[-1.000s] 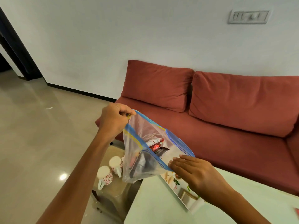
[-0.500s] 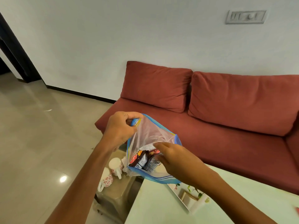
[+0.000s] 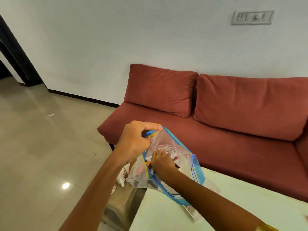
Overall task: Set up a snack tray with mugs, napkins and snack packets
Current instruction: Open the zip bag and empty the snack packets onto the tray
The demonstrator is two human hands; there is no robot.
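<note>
Lower centre, the zip-lock bag is pinched by the left hand. The right hand, previously outside, is now sunk among snack packets to be fetched; its grip is hidden.

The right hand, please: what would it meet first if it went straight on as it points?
Most likely the snack packets in the bag: the right hand points into them and may be touching them. The left hand holds the bag's rim.

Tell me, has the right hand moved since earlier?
Yes: the right hand moved left toward the red sofa's left end, into the clear blue-edged plastic bag.
</note>
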